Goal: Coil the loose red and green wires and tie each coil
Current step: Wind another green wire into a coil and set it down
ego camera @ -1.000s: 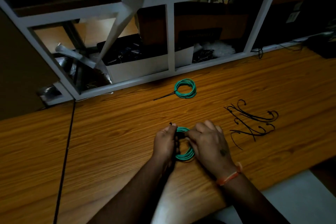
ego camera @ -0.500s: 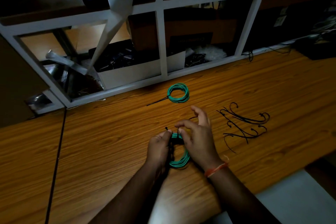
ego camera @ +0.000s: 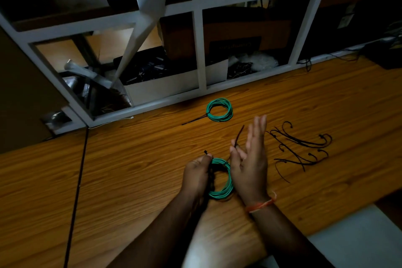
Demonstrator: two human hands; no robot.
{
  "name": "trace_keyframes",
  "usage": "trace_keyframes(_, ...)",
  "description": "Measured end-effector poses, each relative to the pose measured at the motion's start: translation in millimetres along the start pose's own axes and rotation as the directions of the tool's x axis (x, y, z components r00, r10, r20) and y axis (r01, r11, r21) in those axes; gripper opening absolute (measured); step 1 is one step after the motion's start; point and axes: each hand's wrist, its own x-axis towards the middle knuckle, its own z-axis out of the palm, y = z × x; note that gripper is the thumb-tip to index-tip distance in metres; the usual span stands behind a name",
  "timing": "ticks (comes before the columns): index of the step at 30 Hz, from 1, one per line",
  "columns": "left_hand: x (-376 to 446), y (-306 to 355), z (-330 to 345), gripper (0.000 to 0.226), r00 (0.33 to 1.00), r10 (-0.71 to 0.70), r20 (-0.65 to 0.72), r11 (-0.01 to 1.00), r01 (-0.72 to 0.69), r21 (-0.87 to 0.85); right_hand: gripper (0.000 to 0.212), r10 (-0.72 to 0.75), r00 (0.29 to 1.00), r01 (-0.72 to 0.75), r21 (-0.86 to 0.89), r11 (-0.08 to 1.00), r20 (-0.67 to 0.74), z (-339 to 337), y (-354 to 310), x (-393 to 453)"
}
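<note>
Left hand [ego camera: 196, 173] grips green coil [ego camera: 220, 189] | right hand [ego camera: 250, 159] pinches tie tail [ego camera: 238, 136] | loose ties [ego camera: 302, 150] beside

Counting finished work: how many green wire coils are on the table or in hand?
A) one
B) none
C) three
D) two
D: one tied green coil lies near the shelf, and a second green coil is held between the left hand and right hand.

Head view, down onto desk [ego camera: 130, 180]
</note>
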Motion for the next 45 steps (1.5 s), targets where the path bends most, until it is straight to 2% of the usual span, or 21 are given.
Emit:
trace_keyframes(2, 0, 1, 0, 0.04, 1.0, -0.021, 0.004, 1.0, 0.021, -0.01, 0.085, 0.206, 0.977, -0.214, 0.195, 0.957, 0.059, 1, -1, 0)
trace_keyframes(5, 1, 2, 0, 0.042, 0.999, -0.047, 0.008, 0.999, 0.047, -0.013, 0.034, 0.368, 0.916, -0.4, 0.275, 0.874, 0.162, 4, -3, 4)
trace_keyframes(6, 1, 2, 0, 0.042, 0.999, -0.049, 0.009, 0.999, 0.049, -0.011, 0.025, 0.41, 0.896, -0.444, 0.325, 0.835, 0.172, 4, -5, 4)
trace_keyframes(8, 2, 2, -1, 0.042, 0.999, -0.048, 0.013, 0.999, 0.048, -0.003, 0.019, 0.47, 0.861, -0.507, 0.404, 0.762, 0.194, 1, -14, 1)
trace_keyframes(9, 3, 1, -1, 0.042, 0.999, -0.046, 0.014, 0.999, 0.046, 0.002, 0.019, 0.468, 0.861, -0.507, 0.401, 0.763, 0.197, -1, -17, -1)
trace_keyframes(13, 1, 1, 1, 0.025, 0.999, -0.02, 0.044, 0.999, 0.018, 0.03, 0.025, 0.413, 0.896, -0.444, 0.325, 0.835, 0.163, -5, -25, -8)
trace_keyframes(16, 1, 2, -1, 0.039, 0.998, -0.021, 0.06, 0.998, 0.018, 0.056, 0.028, 0.374, 0.925, -0.378, 0.26, 0.888, 0.069, -5, -25, -7)
trace_keyframes(17, 0, 3, -1, 0.04, 0.997, -0.021, 0.071, 0.998, 0.016, 0.065, 0.023, 0.347, 0.937, -0.347, 0.192, 0.918, 0.037, -5, -22, -5)
trace_keyframes(19, -1, 5, -2, 0.036, 0.994, -0.018, 0.107, 0.996, 0.008, 0.089, 0.016, 0.24, 0.97, -0.237, -0.079, 0.968, 0.033, -4, -13, -1)
trace_keyframes(21, -2, 6, -4, 0.041, 0.988, -0.021, 0.153, 0.995, 0.006, 0.101, 0.014, 0.157, 0.983, -0.117, -0.326, 0.938, 0.099, -1, -5, 3)
trace_keyframes(23, -4, 6, -6, 0.045, 0.981, -0.029, 0.194, 0.996, 0.012, 0.09, 0.015, 0.092, 0.982, -0.015, -0.423, 0.906, 0.163, 2, 1, 5)
trace_keyframes(26, -5, 6, -9, 0.033, 0.971, -0.043, 0.233, 0.998, 0.03, 0.058, 0.015, -0.003, 0.978, 0.103, -0.469, 0.877, 0.211, 4, 3, 4)
trace_keyframes(29, -5, 6, -9, 0.03, 0.968, -0.044, 0.246, 0.998, 0.034, 0.045, 0.015, -0.049, 0.966, 0.176, -0.511, 0.842, 0.253, 3, 6, 5)
trace_keyframes(36, -4, 5, -7, 0.035, 0.971, -0.025, 0.238, 0.997, 0.008, 0.071, 0.01, 0.012, 0.921, 0.242, -0.593, 0.768, 0.39, -2, 3, 10)
trace_keyframes(45, -5, 4, -7, 0.036, 0.972, -0.008, 0.236, 0.997, -0.01, 0.074, 0.012, 0.034, 0.909, 0.256, -0.62, 0.742, 0.416, -2, 2, 10)
